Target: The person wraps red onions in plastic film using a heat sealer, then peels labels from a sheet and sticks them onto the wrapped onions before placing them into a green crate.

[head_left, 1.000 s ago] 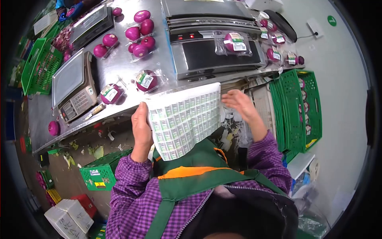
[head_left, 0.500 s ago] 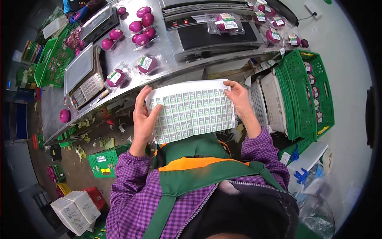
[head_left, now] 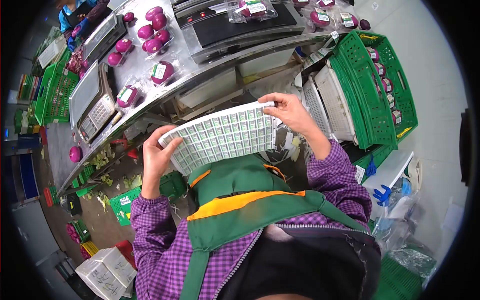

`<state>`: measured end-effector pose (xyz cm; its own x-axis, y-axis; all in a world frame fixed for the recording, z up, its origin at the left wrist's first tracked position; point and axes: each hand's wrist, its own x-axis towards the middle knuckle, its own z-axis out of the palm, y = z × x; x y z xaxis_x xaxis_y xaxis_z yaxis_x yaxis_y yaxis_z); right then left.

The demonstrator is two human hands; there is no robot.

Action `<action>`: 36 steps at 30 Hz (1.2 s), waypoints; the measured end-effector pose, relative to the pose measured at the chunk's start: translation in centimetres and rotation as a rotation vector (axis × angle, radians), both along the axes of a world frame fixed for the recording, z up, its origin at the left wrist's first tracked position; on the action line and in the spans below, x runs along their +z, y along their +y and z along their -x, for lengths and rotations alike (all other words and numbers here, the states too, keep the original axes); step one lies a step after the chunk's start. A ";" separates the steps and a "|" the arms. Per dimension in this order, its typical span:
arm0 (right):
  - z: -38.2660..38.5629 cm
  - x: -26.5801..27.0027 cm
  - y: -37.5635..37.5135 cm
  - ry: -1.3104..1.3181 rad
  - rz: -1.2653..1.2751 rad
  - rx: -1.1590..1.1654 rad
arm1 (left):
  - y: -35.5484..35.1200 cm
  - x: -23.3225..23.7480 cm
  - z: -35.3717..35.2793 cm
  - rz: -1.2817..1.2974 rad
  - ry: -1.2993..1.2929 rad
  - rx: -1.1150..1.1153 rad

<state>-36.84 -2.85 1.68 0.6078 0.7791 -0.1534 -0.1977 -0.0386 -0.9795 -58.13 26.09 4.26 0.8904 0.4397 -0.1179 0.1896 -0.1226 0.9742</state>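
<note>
A sheet of small green-and-white labels (head_left: 227,134) is stretched between my two hands in front of the apron. My left hand (head_left: 159,156) pinches its left end, thumb on the printed side. At the opposite upper corner, my right hand (head_left: 287,112) grips the sheet between thumb and fingers. The sheet bows and tilts, its right end farther from my body. Beyond it on the metal table lie wrapped red onions with labels, one pack (head_left: 161,73) close to the table edge and another (head_left: 128,96) beside the scale (head_left: 95,107).
A wrapping machine (head_left: 240,25) with a labelled pack on it stands at the back of the table (head_left: 122,145). To the right, a green crate (head_left: 402,85) of packed onions leans beside white crates (head_left: 337,100). Another person (head_left: 80,15) works at the far left.
The label sheet has tipped away and bowed, its left end lower. Both hands have shifted left in view with it, still gripping its ends. The camera view has turned.
</note>
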 end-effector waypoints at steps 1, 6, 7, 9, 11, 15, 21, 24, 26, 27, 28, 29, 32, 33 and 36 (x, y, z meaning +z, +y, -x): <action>0.2 0.2 0.1 -0.022 0.020 -0.021 | 0.5 -0.4 0.3 -0.026 0.051 0.012; 0.2 0.0 1.4 -0.203 0.197 -0.062 | 2.0 -1.4 1.5 -0.029 0.056 0.101; 0.4 0.2 2.2 -0.241 0.183 -0.110 | 2.2 -1.3 1.4 -0.060 0.039 0.117; 0.3 0.5 3.6 -0.285 0.169 -0.160 | 3.2 -1.5 1.4 -0.070 0.025 0.127; 0.0 0.6 4.8 -0.402 0.309 -0.115 | 4.3 -1.6 1.4 -0.050 0.004 0.141; 0.8 1.1 9.8 -0.098 0.010 -0.134 | 8.5 -2.1 1.5 0.009 -0.007 0.195; 0.8 1.0 16.8 -0.184 0.248 -0.023 | 15.7 -2.9 3.4 0.004 -0.025 0.235; 0.7 1.6 20.1 -0.345 0.328 0.049 | 18.9 -3.0 4.1 0.030 -0.015 0.236; 0.7 2.5 21.8 -0.459 0.342 0.067 | 20.7 -3.8 4.3 0.013 -0.016 0.234; 0.7 2.9 22.7 -0.534 0.335 0.075 | 21.5 -4.1 4.2 0.026 -0.009 0.218; 0.6 3.1 23.4 -0.608 0.328 0.084 | 22.1 -4.3 4.2 0.039 -0.001 0.202; 0.3 2.9 24.1 -0.662 0.320 0.133 | 22.6 -4.5 4.0 0.040 -0.001 0.203; -0.1 2.5 25.2 -0.794 0.398 0.232 | 23.7 -4.2 3.5 0.038 0.044 0.180; 0.1 2.4 25.5 -0.884 0.363 0.186 | 24.1 -4.7 3.4 0.075 0.037 0.175; 0.6 2.4 26.5 -0.948 0.378 0.178 | 24.8 -4.5 2.9 0.138 0.095 0.138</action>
<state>-37.44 23.68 4.08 0.4869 0.8703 0.0747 0.6869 -0.3287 -0.6482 -61.07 50.90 -0.29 0.8049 0.5304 -0.2661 0.2871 0.0444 0.9569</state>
